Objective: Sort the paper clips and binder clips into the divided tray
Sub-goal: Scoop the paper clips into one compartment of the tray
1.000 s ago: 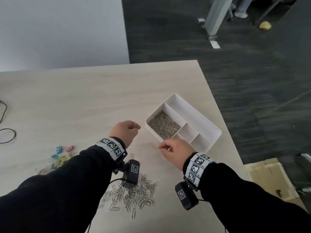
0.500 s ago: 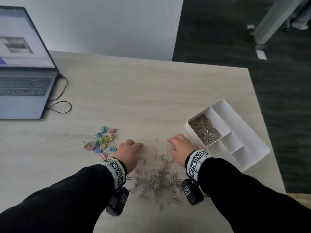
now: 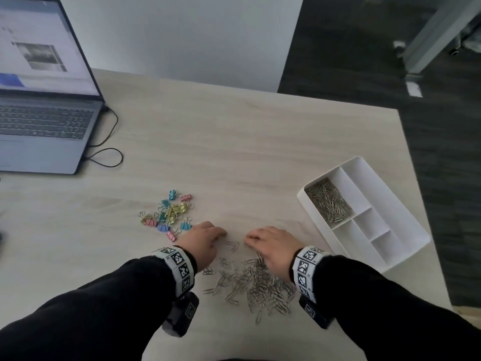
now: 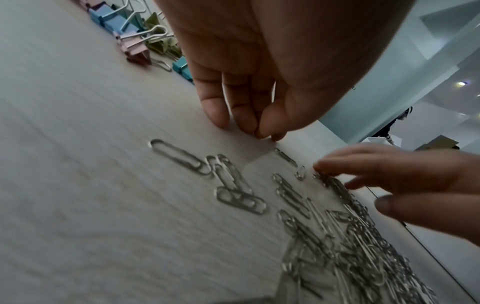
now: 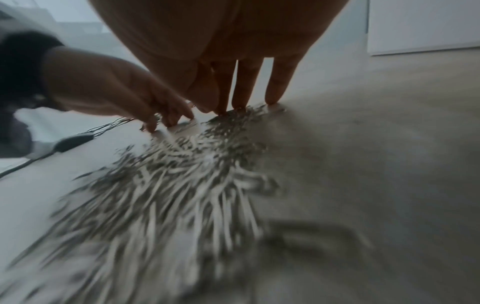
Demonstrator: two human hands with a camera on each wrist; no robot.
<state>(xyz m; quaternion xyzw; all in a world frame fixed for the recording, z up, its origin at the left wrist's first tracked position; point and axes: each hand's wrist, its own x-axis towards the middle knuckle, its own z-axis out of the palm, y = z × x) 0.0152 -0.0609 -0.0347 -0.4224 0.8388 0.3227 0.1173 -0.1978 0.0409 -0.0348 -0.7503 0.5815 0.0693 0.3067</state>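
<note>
Hands flank the loose paper clips (image 3: 256, 281) near the worktop's front edge: left hand (image 3: 201, 242) and right hand (image 3: 270, 244), fingers extended, touching the surface. Binder clips (image 3: 169, 214) lie left; divided tray (image 3: 406, 222) sits at the right edge, clips in one compartment. Left wrist: fingertips (image 4: 217, 115) gathered on wood, pinching nothing visible. Right wrist: straight fingers (image 5: 275, 86) press the blurred pile's far edge.

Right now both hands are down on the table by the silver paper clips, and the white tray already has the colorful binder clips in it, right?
Not quite. The tray holds silver paper clips in one compartment, not binder clips. The colorful binder clips lie on the table beside the left hand, as the head view shows. The rest is right: both hands, the right hand too, are down by the loose paper clips.
</note>
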